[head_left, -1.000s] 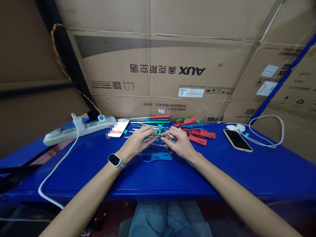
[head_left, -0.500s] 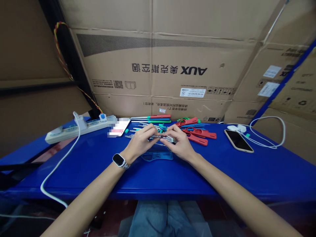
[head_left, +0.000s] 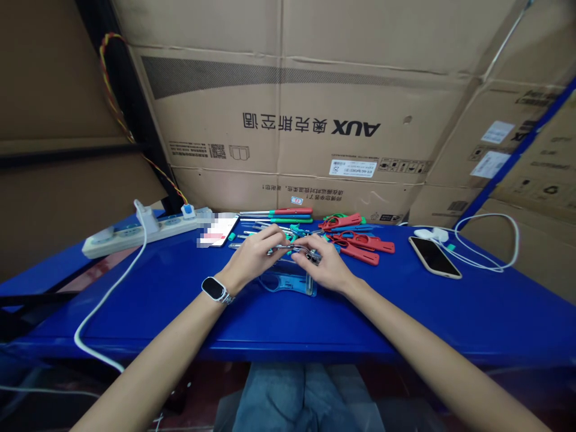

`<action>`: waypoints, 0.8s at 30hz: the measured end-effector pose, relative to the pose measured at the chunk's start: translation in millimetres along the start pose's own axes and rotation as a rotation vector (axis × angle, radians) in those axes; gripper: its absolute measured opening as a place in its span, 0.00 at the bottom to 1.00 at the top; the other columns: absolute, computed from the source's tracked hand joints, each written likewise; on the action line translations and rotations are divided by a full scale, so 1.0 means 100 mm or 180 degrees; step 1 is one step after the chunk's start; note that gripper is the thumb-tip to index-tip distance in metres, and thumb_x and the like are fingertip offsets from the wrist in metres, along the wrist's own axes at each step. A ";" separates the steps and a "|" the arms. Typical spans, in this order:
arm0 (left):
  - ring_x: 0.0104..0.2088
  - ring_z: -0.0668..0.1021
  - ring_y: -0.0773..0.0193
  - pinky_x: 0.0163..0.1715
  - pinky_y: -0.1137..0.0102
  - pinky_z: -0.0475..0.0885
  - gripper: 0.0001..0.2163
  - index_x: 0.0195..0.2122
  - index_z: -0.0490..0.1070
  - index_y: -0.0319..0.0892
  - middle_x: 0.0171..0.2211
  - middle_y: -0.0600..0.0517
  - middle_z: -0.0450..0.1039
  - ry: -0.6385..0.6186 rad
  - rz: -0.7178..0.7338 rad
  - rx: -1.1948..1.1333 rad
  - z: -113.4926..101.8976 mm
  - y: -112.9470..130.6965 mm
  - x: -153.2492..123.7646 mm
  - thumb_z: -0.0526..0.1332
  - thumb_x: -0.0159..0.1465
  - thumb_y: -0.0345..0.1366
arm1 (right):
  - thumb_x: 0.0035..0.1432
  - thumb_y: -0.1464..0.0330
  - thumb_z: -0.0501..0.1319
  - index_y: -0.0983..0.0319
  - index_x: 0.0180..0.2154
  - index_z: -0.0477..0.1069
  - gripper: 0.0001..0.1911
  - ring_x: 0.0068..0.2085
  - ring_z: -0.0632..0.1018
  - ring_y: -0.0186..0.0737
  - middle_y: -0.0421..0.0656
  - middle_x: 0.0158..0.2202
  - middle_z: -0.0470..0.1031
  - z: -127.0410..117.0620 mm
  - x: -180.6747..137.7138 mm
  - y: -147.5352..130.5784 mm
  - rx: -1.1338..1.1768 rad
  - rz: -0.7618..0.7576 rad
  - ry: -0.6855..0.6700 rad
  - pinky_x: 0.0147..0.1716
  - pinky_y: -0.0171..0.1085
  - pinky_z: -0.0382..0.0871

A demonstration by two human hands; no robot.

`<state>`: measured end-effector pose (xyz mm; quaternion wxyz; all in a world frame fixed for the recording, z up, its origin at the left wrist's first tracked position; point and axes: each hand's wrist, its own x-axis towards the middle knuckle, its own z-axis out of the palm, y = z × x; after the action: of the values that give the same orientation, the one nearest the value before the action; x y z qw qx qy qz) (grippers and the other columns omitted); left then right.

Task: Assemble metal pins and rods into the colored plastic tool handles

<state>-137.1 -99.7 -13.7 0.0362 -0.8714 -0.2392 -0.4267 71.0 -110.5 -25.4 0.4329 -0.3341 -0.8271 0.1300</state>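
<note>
Above the middle of the table, my left hand (head_left: 257, 252) is closed, its fingertips pinching the left end of a thin metal rod (head_left: 287, 246). My right hand (head_left: 327, 263) is closed around the other end, where a wire-like strand and a small shiny part show under the fingers. Fingers hide much of this piece. Just below lies a blue translucent lighter handle shell (head_left: 288, 283) with a ring-shaped trigger guard. Metal rods and small green parts (head_left: 294, 231) lie behind my hands. Red lighter handle shells (head_left: 362, 255) are right of my right hand.
Long lighters with red, blue and green handles (head_left: 292, 215) lie at the back. A white-screened phone (head_left: 222, 231) and a power strip (head_left: 171, 231) are left; a dark phone (head_left: 434, 257) and white cable (head_left: 508, 264) are right. Cardboard (head_left: 216, 192) walls the back.
The rod between my hands now lies more plainly across, with the strand showing by my right fingers. The blue shell shows tilted slightly differently below them. My hands have barely shifted.
</note>
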 end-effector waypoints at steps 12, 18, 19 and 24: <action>0.39 0.77 0.63 0.39 0.67 0.75 0.04 0.42 0.73 0.40 0.38 0.48 0.73 -0.0125 0.0137 -0.0299 -0.03 -0.03 0.02 0.59 0.68 0.30 | 0.61 0.65 0.64 0.59 0.35 0.77 0.05 0.34 0.77 0.41 0.41 0.31 0.79 -0.01 0.00 0.05 0.0389 0.0130 0.0282 0.39 0.41 0.67; 0.37 0.78 0.64 0.35 0.69 0.75 0.07 0.43 0.76 0.41 0.36 0.48 0.75 -0.0076 0.0313 -0.0284 -0.03 -0.02 0.03 0.59 0.69 0.31 | 0.62 0.66 0.64 0.59 0.34 0.77 0.05 0.32 0.76 0.39 0.40 0.29 0.78 -0.02 -0.01 0.06 -0.0126 -0.0323 0.0292 0.41 0.41 0.62; 0.37 0.78 0.64 0.35 0.69 0.75 0.07 0.44 0.76 0.41 0.37 0.48 0.75 -0.0083 0.0332 -0.0270 -0.03 -0.02 0.03 0.59 0.69 0.31 | 0.63 0.66 0.63 0.59 0.34 0.77 0.06 0.32 0.75 0.38 0.40 0.28 0.78 -0.02 -0.01 0.06 -0.0190 -0.0370 0.0279 0.41 0.41 0.62; 0.34 0.78 0.65 0.33 0.70 0.75 0.09 0.46 0.78 0.42 0.35 0.48 0.75 -0.0119 0.0365 -0.0135 -0.02 -0.03 0.01 0.58 0.69 0.32 | 0.65 0.64 0.60 0.58 0.34 0.77 0.10 0.32 0.74 0.40 0.42 0.27 0.77 -0.07 -0.01 0.06 -0.0579 -0.0589 0.0142 0.40 0.42 0.60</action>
<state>-139.3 -96.6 -12.2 0.0377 -0.8921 -0.1805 -0.4125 79.3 -107.1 -24.7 0.4292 -0.2971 -0.8529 0.0064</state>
